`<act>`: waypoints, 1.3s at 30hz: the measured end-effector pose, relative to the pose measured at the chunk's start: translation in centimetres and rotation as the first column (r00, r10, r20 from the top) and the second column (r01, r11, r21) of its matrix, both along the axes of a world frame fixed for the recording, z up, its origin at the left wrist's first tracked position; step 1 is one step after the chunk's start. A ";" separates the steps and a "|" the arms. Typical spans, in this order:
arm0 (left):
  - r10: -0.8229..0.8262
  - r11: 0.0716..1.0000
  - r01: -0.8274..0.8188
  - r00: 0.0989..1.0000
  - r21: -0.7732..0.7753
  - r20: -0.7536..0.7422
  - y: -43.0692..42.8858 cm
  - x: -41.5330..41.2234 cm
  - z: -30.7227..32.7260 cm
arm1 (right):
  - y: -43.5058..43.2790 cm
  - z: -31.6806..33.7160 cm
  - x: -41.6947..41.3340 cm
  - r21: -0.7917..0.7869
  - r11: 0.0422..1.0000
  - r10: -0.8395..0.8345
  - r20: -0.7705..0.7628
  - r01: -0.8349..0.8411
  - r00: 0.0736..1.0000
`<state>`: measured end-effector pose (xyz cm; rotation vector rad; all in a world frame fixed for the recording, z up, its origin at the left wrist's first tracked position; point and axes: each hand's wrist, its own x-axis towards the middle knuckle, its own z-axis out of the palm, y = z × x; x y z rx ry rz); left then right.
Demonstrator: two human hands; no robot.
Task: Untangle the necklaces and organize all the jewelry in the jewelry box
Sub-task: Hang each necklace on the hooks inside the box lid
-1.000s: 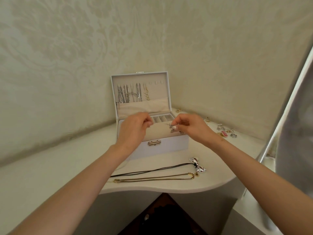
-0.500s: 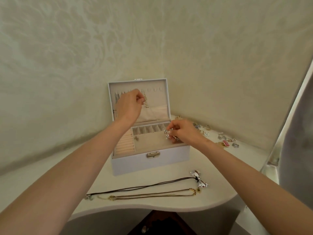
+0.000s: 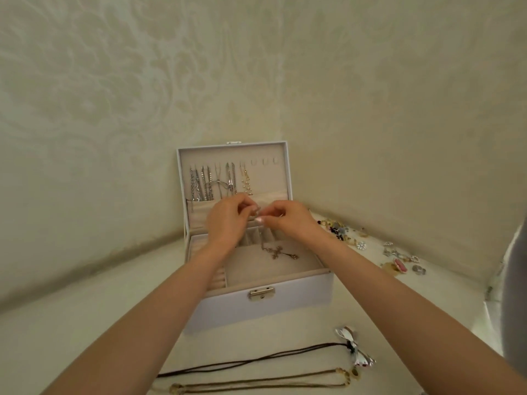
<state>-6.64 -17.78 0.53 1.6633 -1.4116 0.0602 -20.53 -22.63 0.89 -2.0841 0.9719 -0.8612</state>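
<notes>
My left hand (image 3: pixel 228 220) and right hand (image 3: pixel 288 220) both pinch the top of a thin necklace (image 3: pixel 278 253). Its charm rests in the jewelry box (image 3: pixel 262 309) tray. I should lift slowly, keep it straight, and loop it on a free hook (image 3: pixel 264 161).

Home: damask wallpaper (image 3: pixel 142 95), vanity shelf (image 3: pixel 85 323)

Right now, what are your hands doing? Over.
Left hand, right hand pinch thin chain over open jewelry box. Pendant end down inside it. Nothing blocking.
</notes>
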 end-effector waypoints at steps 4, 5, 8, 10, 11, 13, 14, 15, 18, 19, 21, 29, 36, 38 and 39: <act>-0.004 0.999 0.005 0.999 -0.034 0.046 -0.4 0.6 -0.8 | -0.7 -0.5 1.9 0.042 0.999 0.016 0.127 -0.021 0.992; -0.007 0.999 0.009 0.998 -0.039 0.060 -0.4 0.9 -1.0 | -0.7 -0.8 2.1 0.056 0.998 0.019 0.174 -0.029 0.985; 0.000 0.998 0.005 0.998 -0.069 0.062 -0.2 1.7 -1.4 | -0.6 -1.0 1.8 0.087 0.995 0.020 0.298 -0.048 0.954; 0.014 0.998 -0.009 0.997 -0.054 0.078 -0.1 1.8 -1.4 | -0.5 -1.0 1.3 0.094 0.994 0.024 0.354 -0.061 0.935; 0.016 0.999 -0.013 0.995 -0.031 0.097 -0.1 1.7 -1.5 | -0.4 -1.1 1.2 0.097 0.993 0.031 0.371 -0.072 0.928; 0.006 1.000 -0.007 0.993 0.007 0.121 -0.1 1.5 -1.4 | -0.2 -1.2 1.1 0.105 0.990 0.045 0.386 -0.092 0.922; 0.002 1.000 -0.004 0.994 0.015 0.114 0.0 1.4 -1.4 | -0.2 -1.2 1.2 0.112 0.988 0.053 0.386 -0.104 0.921; -0.001 1.000 -0.001 0.995 0.017 0.097 0.1 1.4 -1.4 | -0.1 -1.3 1.2 0.123 0.985 0.062 0.387 -0.118 0.920; -0.011 1.000 0.011 0.999 -0.004 0.035 0.3 1.4 -1.4 | 0.1 -1.1 1.1 0.140 0.978 0.086 0.400 -0.153 0.913; -0.018 1.000 0.018 1.000 -0.013 0.017 0.3 1.4 -1.4 | 0.1 -1.0 1.0 0.137 0.977 0.092 0.412 -0.161 0.906; -0.036 0.999 0.036 0.999 -0.021 0.004 0.3 1.4 -1.4 | 0.1 -1.0 0.8 0.128 0.977 0.095 0.441 -0.168 0.892; -0.094 0.990 0.090 0.995 -0.105 -0.030 0.5 1.4 -1.0 | -0.6 -1.1 0.8 0.110 0.992 -0.006 0.494 -0.056 0.869; -0.132 0.978 0.129 0.991 -0.163 -0.006 0.5 1.3 -0.8 | -0.7 -0.9 0.6 0.130 0.991 -0.059 0.517 -0.011 0.854; -0.131 0.974 0.126 0.991 -0.190 -0.016 0.7 1.2 -0.7 | -0.6 -0.8 0.5 0.133 0.991 -0.067 0.536 -0.006 0.841; -0.134 0.972 0.125 0.991 -0.197 -0.030 0.8 1.0 -0.5 | -0.6 -0.8 0.6 0.133 0.991 -0.073 0.539 0.001 0.839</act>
